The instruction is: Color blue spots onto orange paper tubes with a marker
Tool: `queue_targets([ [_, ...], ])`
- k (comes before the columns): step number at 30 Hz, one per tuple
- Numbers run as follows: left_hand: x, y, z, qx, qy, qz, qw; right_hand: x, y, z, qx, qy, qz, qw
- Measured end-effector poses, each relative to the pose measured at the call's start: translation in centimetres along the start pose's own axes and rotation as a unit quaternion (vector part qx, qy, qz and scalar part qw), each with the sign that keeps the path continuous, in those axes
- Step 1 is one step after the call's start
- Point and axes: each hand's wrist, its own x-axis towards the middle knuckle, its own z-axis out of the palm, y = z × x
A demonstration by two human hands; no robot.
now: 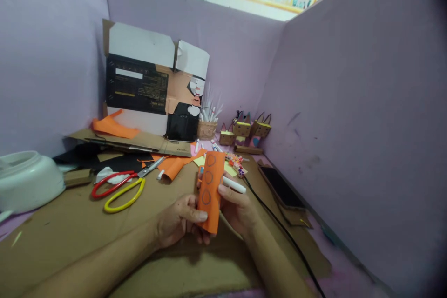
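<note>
My left hand [174, 224] and right hand [241, 209] pinched one folded orange paper piece [213, 181] bearing three drawn loops; my right also held one white marker [235, 186]. Left of my fingers lay one pair of red-and-yellow-handled scissors [141, 175]. Beyond them, one tan basket [207, 131] held several white pens [212, 114], beside three eared cardboard figures [242, 129].

from here i see two bare forearms, the left forearm [108, 263] and the right forearm [274, 258], each uncovered up to where the view cuts it off. both slim down toward the wrists and broaden the other way. the left hand [174, 223] and right hand [242, 207] are bare too, with short, rounded thumbnails [203, 216]; some fingers are partly hidden.
</note>
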Motion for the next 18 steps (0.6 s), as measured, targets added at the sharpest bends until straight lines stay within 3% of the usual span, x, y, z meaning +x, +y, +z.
queue_targets([
  [4,0.2,0.0,-0.2,0.072,0.075,0.111,0.988,0.5,0.6,-0.6,-0.021,0.058,-0.060,0.996],
  [7,0.6,-0.1,-0.3,0.153,0.088,0.170,0.970,0.8,1.3,-0.9,-0.046,0.081,-0.078,0.993],
  [14,0.3,0.0,0.5,0.278,0.192,0.146,0.930,0.9,1.9,-0.4,-0.038,0.087,-0.093,0.991],
  [18,0.1,0.1,0.9,0.273,0.244,0.120,0.923,0.9,1.9,-0.1,-0.046,0.085,-0.096,0.991],
])
